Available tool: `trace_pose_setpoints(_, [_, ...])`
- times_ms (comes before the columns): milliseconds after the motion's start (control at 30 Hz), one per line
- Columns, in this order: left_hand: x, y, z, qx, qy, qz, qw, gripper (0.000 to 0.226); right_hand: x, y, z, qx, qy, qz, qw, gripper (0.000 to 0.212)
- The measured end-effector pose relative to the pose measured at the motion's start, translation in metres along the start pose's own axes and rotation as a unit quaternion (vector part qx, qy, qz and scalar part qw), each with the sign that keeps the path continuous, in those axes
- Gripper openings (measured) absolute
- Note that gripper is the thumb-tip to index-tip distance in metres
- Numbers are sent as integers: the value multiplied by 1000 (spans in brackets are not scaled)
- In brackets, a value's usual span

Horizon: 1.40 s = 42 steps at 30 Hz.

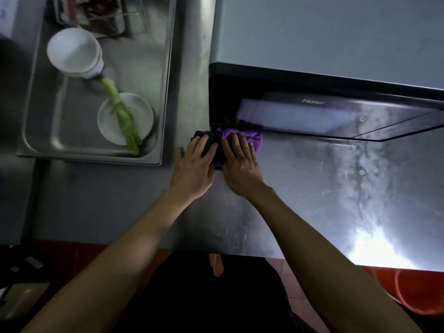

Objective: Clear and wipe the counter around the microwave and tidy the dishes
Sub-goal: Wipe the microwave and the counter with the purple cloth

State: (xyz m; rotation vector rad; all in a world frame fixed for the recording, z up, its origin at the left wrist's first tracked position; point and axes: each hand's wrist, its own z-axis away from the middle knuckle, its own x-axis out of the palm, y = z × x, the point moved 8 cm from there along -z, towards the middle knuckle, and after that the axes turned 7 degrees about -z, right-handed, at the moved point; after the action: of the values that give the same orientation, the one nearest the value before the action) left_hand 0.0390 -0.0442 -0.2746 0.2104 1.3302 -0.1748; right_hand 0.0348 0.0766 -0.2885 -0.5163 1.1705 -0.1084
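The microwave (324,109) stood on the desk (312,188) to my right, at the back. The cloth (230,143) lay before its left corner, under both my hands. To the left sat the tray (40,131), holding stacked bowls (74,52) behind a plate (108,121) with a stalk (122,114) across it.

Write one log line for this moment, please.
step: wiping counter | left hand, right hand: press purple cloth | place: at microwave front corner

Dim kitchen, red-tiled floor (292,282); orange bucket (422,292) at lower right, bright glare on steel
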Motion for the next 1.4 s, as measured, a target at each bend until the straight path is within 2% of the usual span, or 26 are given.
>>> trace_pose_setpoints(267, [2, 5, -10, 28, -19, -25, 999, 68, -2, 5, 4, 45, 20, -8, 999, 62])
trace_pose_setpoints(533, [-1, 49, -20, 41, -30, -55, 997, 78, -20, 47, 22, 71, 47, -39, 996, 58])
trace_pose_setpoints(700, [-1, 95, -27, 43, -20, -65, 997, 81, -36, 87, 41, 61, 48, -33, 996, 59])
trace_pose_setpoints(967, [-1, 176, -46, 45, -65, -89, 993, 86, -64, 160, 72, 59, 53, -53, 995, 57])
trace_pose_setpoints(1400, [0, 311, -83, 73, -70, -66, 993, 88, -105, 285, 124, 93, 76, -64, 991, 56])
